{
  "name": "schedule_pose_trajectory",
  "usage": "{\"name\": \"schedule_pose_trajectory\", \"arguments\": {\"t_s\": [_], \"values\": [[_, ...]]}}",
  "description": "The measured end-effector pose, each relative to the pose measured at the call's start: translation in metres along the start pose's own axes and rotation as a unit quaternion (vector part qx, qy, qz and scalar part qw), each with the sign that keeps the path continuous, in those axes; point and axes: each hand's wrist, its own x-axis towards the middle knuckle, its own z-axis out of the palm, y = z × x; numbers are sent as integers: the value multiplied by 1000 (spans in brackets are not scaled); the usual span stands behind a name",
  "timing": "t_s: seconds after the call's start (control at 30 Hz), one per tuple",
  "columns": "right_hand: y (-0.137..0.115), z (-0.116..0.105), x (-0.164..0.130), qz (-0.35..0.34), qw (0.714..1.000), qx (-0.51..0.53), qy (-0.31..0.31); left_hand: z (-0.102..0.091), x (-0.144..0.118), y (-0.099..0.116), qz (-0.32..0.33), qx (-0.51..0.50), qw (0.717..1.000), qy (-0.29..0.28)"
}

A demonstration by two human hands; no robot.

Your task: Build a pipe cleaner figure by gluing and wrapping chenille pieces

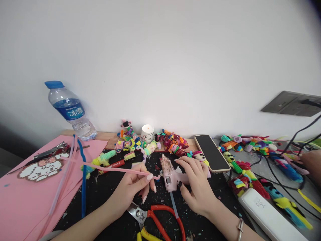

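Note:
My left hand (132, 184) pinches a pink pipe cleaner (107, 168) between thumb and fingers. Its short end is bent into a small hook at the fingertips, and the long end runs off to the left. My right hand (197, 185) has its thumb and fingers around the handle side of a pale pink hot glue gun (169, 177), which lies on the black mat (117, 221). The gun's nozzle is stained brown and points away from me; a clear glue stick (173, 204) sticks out of its back. Red-handled cutters (140, 214) lie between my forearms.
Colourful pipe-cleaner figures (130, 139) line the wall, with a white candle cup (147, 134) among them. A phone (212, 152), white power bank (268, 214) and black cables lie right. Pink sheets (25, 201) and a water bottle (70, 108) are left. Another person's hand (312, 164) shows far right.

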Motion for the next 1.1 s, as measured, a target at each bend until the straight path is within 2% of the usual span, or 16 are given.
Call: {"name": "schedule_pose_trajectory", "arguments": {"t_s": [0.13, 0.27, 0.33, 0.53, 1.1], "values": [[-5, -3, -5, -61, 996, 55, 28, 3, -1, 0, -11, -22, 1000, -14], [-18, -2, -6, -89, 991, 101, -26, 8, -4, 1, -26, -16, 999, -34], [-24, 0, -6, -99, 989, 108, -33, 10, -5, 0, -38, -5, 998, -46], [-31, 6, -10, -104, 984, 137, -50, 13, -8, -6, -44, -13, 996, -81], [-30, 6, -10, -95, 978, 164, -84, 14, -9, -6, -57, 31, 995, -78]]}}
